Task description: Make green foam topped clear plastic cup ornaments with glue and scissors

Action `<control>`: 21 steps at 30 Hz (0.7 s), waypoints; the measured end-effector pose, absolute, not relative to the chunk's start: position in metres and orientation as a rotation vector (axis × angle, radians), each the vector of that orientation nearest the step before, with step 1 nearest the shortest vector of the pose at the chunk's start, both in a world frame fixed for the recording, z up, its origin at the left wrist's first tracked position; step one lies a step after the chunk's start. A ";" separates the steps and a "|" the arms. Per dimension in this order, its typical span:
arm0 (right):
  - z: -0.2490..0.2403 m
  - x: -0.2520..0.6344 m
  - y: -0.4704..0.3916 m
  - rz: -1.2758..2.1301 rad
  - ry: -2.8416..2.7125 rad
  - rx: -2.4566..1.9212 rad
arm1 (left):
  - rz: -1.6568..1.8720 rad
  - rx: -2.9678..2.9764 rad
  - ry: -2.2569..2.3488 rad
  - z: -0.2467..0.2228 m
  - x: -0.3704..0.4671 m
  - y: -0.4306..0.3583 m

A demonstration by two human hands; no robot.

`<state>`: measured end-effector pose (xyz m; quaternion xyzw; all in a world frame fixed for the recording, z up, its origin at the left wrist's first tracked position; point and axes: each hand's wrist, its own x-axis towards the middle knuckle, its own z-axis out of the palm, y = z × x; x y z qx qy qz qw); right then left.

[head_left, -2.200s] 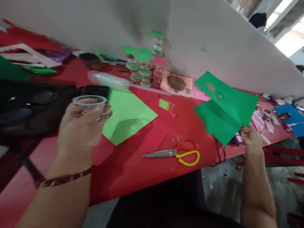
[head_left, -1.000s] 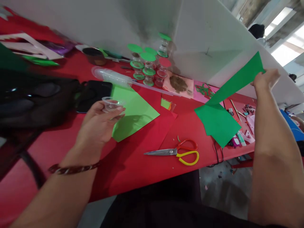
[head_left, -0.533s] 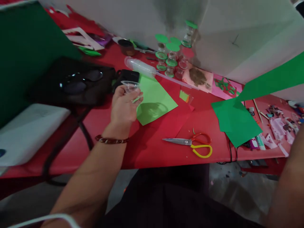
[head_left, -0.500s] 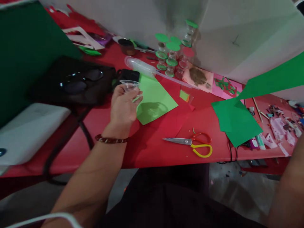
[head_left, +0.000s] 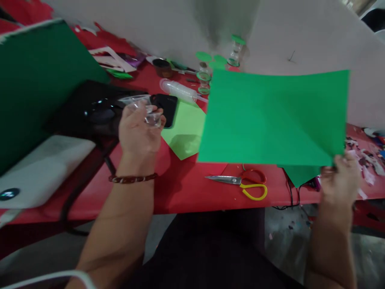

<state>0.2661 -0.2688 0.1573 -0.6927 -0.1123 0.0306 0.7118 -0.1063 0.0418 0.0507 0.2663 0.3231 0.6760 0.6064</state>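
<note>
My left hand is closed around clear plastic cups, raised over the table near the black phone. In my right hand a large green sheet of paper is gripped by its lower right corner and held out above the table. Under it, scissors with one red and one yellow handle lie with their blades to the left. A light green sheet lies just right of my left hand. Part of another green sheet shows below the raised one.
Cup pairs with green discs stand along the wall, partly covered by the sheet. Stacked clear cups lie on their side. Sunglasses on a black bag and a white power bank are at left. Scraps litter the right end.
My right hand has come into view, bringing the large green sheet leftward across the table. My left hand has shifted left with the cups and turned slightly.
</note>
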 end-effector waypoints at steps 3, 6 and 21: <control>0.105 0.223 -0.252 0.281 -0.306 -1.487 | 1.647 0.687 0.688 0.057 -0.120 0.044; 0.064 0.192 -0.234 0.454 -0.337 -1.473 | 1.572 0.727 0.692 0.066 -0.129 0.041; 0.019 0.206 -0.227 0.490 -0.568 -1.790 | 1.000 1.049 0.795 0.041 -0.088 0.023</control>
